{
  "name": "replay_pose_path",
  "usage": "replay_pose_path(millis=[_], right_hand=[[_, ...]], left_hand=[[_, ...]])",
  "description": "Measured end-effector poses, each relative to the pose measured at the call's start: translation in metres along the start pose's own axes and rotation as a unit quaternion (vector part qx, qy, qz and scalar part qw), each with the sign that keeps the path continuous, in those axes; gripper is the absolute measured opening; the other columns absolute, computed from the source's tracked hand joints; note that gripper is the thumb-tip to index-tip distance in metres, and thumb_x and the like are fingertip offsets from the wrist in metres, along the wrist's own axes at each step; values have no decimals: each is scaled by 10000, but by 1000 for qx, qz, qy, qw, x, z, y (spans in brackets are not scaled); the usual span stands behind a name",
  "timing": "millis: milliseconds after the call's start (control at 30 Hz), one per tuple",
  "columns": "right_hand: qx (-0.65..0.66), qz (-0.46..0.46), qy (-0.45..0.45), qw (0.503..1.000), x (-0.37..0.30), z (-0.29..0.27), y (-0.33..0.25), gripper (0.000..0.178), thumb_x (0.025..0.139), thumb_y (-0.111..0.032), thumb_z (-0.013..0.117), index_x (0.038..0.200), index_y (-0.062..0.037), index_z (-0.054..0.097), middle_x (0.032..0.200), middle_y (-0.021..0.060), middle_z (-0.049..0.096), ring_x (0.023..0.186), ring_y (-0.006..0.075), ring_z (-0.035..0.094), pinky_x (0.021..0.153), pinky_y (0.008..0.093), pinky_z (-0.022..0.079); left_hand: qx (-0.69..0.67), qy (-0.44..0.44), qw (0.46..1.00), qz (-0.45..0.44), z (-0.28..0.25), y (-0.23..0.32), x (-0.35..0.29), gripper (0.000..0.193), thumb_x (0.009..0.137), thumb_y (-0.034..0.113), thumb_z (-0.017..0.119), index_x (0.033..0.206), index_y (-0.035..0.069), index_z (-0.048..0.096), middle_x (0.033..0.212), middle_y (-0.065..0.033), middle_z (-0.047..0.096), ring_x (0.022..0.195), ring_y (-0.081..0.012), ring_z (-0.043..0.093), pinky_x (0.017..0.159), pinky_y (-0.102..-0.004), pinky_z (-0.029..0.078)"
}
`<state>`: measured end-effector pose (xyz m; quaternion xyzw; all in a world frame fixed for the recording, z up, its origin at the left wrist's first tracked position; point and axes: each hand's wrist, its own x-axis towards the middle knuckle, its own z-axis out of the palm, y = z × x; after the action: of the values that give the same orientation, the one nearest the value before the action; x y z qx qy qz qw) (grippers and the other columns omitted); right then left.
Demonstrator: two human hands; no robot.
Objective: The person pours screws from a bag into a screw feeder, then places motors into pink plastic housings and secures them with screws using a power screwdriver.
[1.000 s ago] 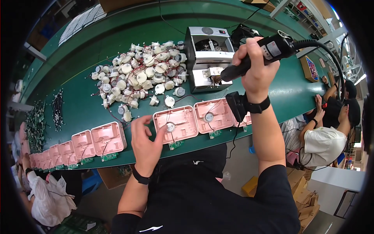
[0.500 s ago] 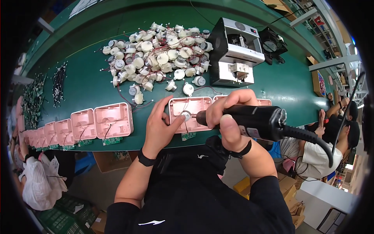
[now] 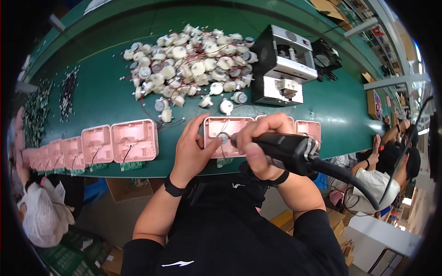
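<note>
pink plastic housing at near edge of green bench, small round motor seated inside. left hand fingers together, pressed flat on housing's 9 o'clock side, thumb by motor. right hand fingers clamped round black electric screwdriver, tip at motor. housing likely light, stiff, thin-walled; best held by rim, clear of trailing wires. loose motor pile at 12 o'clock.

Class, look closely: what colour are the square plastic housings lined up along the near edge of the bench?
Pale pink housings, shown best in the head view.
</note>
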<state>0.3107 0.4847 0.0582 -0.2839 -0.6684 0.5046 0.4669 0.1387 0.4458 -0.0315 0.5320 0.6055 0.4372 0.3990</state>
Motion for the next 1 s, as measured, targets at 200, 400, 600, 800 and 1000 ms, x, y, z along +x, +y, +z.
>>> replay_pose_path(millis=[200,400,600,800,1000], right_hand=[[56,-32,42,997,5,-20,-16,291,935,-181,608,1077,-79,375,721,65,525,592,157,523,603,328,491],[15,-153,216,964,49,-88,-47,174,954,-158,553,1048,-41,465,689,73,513,548,178,492,544,332,459],[-14,-166,259,951,68,-115,-33,109,964,-119,536,1002,-27,492,684,76,519,555,188,499,542,331,446],[4,-89,246,965,64,-104,-29,105,965,-128,540,1008,-43,496,681,73,520,550,187,503,531,333,441],[144,-51,137,979,32,-34,-52,277,939,-263,612,1053,-66,455,689,58,510,542,171,491,533,328,443]], left_hand=[[15,-6,1000,-5,1,-5,0,617,765,144,802,1317,36,546,1156,-80,590,581,-120,485,554,-271,438],[34,7,999,10,3,-3,-3,644,759,156,798,1333,33,533,1163,-82,589,590,-125,483,559,-271,440],[50,15,998,17,5,-1,-3,706,736,181,818,1357,37,515,1182,-88,587,594,-128,481,562,-275,445],[59,11,998,28,1,5,-6,753,719,197,832,1378,46,502,1250,-108,588,623,-142,524,598,-283,482],[83,8,996,40,1,0,-3,748,722,209,831,1377,54,504,1296,-133,580,782,-218,647,683,-315,534]])
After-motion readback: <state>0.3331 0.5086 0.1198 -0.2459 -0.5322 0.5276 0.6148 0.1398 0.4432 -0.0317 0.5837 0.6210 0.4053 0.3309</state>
